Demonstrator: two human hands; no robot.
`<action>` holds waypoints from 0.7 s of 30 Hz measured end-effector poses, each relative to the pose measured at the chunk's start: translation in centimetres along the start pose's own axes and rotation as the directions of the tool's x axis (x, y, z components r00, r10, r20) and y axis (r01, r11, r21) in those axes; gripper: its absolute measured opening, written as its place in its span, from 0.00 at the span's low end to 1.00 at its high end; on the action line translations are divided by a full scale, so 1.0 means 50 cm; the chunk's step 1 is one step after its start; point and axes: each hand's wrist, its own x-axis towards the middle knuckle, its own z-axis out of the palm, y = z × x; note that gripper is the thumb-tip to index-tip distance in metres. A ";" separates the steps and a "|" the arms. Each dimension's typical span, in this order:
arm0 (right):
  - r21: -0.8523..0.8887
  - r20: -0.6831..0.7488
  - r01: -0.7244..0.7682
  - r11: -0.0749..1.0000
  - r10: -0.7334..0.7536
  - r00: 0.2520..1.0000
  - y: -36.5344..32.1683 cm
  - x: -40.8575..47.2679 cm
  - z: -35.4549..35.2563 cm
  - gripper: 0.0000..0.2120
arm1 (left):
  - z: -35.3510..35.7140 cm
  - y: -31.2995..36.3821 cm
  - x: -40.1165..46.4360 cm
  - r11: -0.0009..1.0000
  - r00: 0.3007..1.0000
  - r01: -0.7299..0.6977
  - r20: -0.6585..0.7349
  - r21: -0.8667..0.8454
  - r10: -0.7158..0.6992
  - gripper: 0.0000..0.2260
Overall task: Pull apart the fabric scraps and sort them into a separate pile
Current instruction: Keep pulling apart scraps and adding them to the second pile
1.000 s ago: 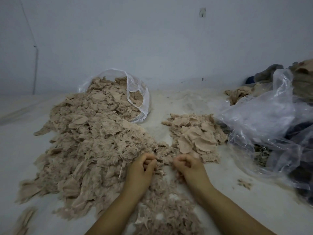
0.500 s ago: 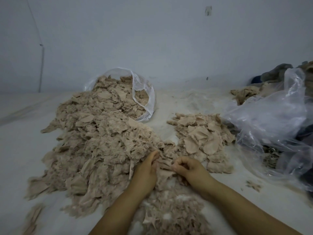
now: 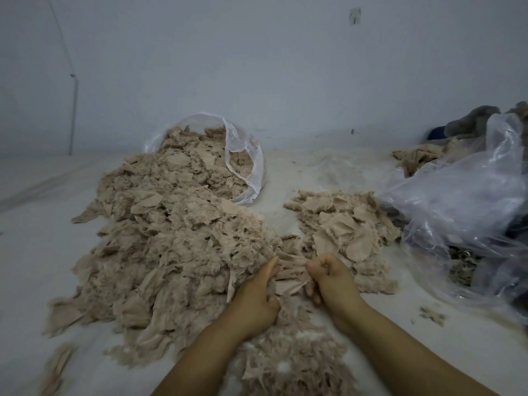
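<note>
Both hands grip one beige scrap (image 3: 288, 277) at the big pile's (image 3: 171, 238) edge. The left hand (image 3: 257, 298) clutches it with curled fingers; the right hand (image 3: 331, 281) is fisted round its other end.

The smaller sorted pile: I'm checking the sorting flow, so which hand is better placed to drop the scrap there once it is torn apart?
Probably the right hand: it grips the scrap on the side next to the smaller pile, while the left hand lies against the big pile.
</note>
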 end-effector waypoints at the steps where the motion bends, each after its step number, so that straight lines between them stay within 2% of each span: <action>1: 0.019 -0.013 0.004 1.000 -0.004 1.000 0.000 0.000 -0.001 0.10 | 0.004 0.001 0.000 1.000 1.000 0.004 0.012 0.002 -0.004 0.35; 4: 0.006 0.012 -0.031 1.000 0.030 0.999 -0.003 0.000 0.000 0.10 | 0.008 0.001 -0.002 1.000 1.000 0.007 0.020 0.014 -0.008 0.36; 6: -0.180 0.044 -0.064 0.982 0.073 0.996 -0.011 -0.001 -0.002 0.17 | 0.007 0.001 -0.003 0.999 0.999 0.011 0.031 0.048 -0.012 0.36; 7: -0.342 0.071 -0.040 0.939 0.068 0.995 -0.015 -0.001 -0.003 0.18 | 0.006 0.001 -0.001 0.996 0.999 0.016 0.041 0.089 -0.020 0.35; 9: -0.640 0.152 0.070 0.765 0.037 0.988 -0.025 -0.003 -0.001 0.18 | 0.006 0.003 0.006 0.985 0.998 0.030 0.051 0.167 -0.039 0.34; 10: -0.716 0.187 0.114 0.689 0.031 0.982 -0.030 -0.004 0.000 0.18 | 0.007 0.005 0.010 0.980 0.998 0.032 0.049 0.197 -0.042 0.34; 12: -0.753 0.229 0.157 0.639 0.031 0.973 -0.039 -0.007 -0.003 0.19 | 0.009 0.008 0.013 0.969 0.999 0.029 0.037 0.244 -0.039 0.34; 14: -0.690 0.252 0.136 0.711 0.059 0.966 -0.040 -0.010 -0.012 0.22 | 0.010 0.008 0.013 0.966 0.999 0.028 0.030 0.258 -0.037 0.35; 17: -0.307 0.285 -0.019 0.951 0.111 0.952 -0.034 -0.024 -0.024 0.22 | 0.010 0.007 0.017 0.960 0.998 0.055 0.007 0.274 -0.059 0.36; 19: -0.110 0.234 -0.026 0.994 0.051 0.971 -0.033 -0.026 -0.028 0.22 | 0.008 0.002 0.016 0.955 0.997 0.077 -0.014 0.287 -0.076 0.35; 21: -0.003 0.199 0.000 1.000 0.001 0.980 -0.034 -0.022 -0.030 0.20 | 0.005 -0.004 0.010 0.980 0.998 0.053 -0.038 0.191 -0.047 0.32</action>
